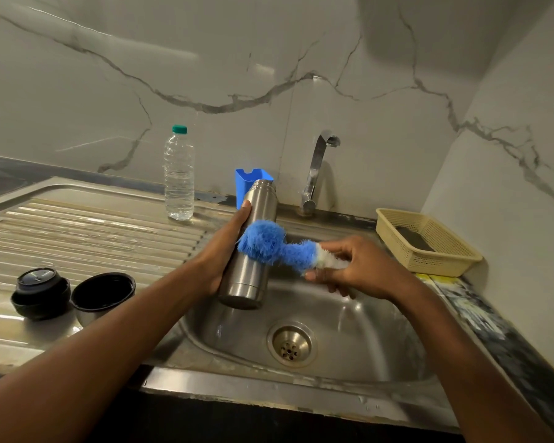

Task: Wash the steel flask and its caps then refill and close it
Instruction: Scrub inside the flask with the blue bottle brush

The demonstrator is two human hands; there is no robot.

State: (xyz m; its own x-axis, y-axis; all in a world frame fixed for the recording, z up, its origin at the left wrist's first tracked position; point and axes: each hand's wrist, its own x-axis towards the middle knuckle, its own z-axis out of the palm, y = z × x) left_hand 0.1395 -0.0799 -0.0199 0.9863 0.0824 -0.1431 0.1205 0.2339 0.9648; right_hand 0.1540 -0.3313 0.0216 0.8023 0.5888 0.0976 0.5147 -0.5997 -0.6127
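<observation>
Head view: I stand at a steel sink (381, 343), both arms reaching over the basin.
Steel flask (251, 247): held above the basin, tilted with its open mouth away from me and its base toward me; I judge this keeps drips falling into the sink.
Left hand (219, 251): fingers and thumb wrapped around the flask's left side at mid-body, which leaves the right side bare for scrubbing.
Bottle brush (266, 241): blue bristle head pressed against the flask's outer wall; the white stem runs right into my other hand.
Right hand (362, 266): fingers pinch the brush stem close to the bristles, a short grip that I judge gives firm pressure on the wall.
Stage: outside of the flask under scrub; refilling and closing not yet done.
Caps: inner stopper (40, 292) and cup cap (104, 295) sit side by side on the ribbed drainboard (87, 225), well apart from the flask, out of the brush's path.
Water bottle (179, 174): upright, capped, at the back of the drainboard; probably the refill source.
Tap (317, 171): behind the flask; no water seen running.
Blue holder (245, 183): just behind the flask mouth, partly hidden by it.
Basket (429, 247): on the counter right of the sink, holding a dark pad.
Obstructions: none between brush and flask; my left palm covers the flask's far-left wall.
</observation>
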